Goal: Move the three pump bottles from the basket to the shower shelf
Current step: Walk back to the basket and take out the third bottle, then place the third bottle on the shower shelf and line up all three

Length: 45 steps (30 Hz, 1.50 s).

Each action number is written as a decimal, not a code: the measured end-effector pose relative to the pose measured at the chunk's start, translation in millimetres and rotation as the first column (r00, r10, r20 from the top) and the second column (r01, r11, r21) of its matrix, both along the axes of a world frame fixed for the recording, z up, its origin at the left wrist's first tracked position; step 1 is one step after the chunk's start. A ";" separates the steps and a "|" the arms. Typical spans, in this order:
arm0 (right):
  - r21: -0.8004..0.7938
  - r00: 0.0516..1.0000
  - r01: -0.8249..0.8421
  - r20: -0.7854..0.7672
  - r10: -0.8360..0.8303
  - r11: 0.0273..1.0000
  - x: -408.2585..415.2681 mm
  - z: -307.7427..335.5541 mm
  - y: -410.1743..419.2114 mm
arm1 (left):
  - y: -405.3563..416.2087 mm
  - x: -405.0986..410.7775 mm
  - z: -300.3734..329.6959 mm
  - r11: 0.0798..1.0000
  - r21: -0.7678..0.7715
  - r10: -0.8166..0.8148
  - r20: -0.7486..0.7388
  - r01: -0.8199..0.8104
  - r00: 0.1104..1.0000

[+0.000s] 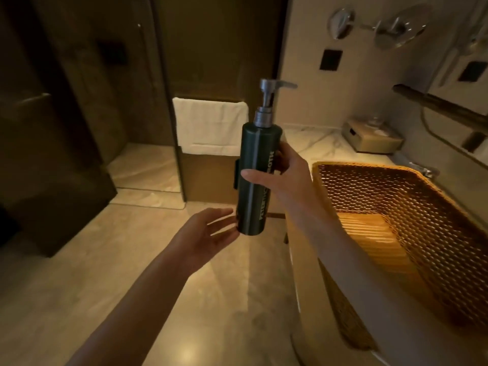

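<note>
A dark green pump bottle (257, 167) with a silver pump head is held upright in the air at the centre of the view. My right hand (286, 175) is shut around its middle, thumb across the front. My left hand (208, 233) is open, palm up, its fingertips just under and touching the bottle's base. The woven wicker basket (396, 196) stands to the right on the marble counter; the part of its inside that I see holds nothing. The shower shelf is not in sight.
A white towel (211, 125) hangs on a rail behind the bottle. A tissue box (372, 138) sits at the back of the counter. A round wall mirror (398, 27) is up right. Dark panels and a glass door fill the left; beige tiled floor lies below.
</note>
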State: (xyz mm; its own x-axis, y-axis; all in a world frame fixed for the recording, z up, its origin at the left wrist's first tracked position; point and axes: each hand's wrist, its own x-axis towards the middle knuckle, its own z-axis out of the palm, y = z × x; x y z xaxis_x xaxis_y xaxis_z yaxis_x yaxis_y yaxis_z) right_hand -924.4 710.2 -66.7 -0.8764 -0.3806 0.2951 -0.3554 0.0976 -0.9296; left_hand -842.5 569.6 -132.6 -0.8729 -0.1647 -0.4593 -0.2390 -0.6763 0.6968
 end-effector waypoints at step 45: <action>0.011 0.871 -0.445 0.237 0.430 0.895 -403.8 -124.0 -733.9 | -674.9 -349.6 -116.9 0.845 0.117 0.444 0.394 -0.523 0.805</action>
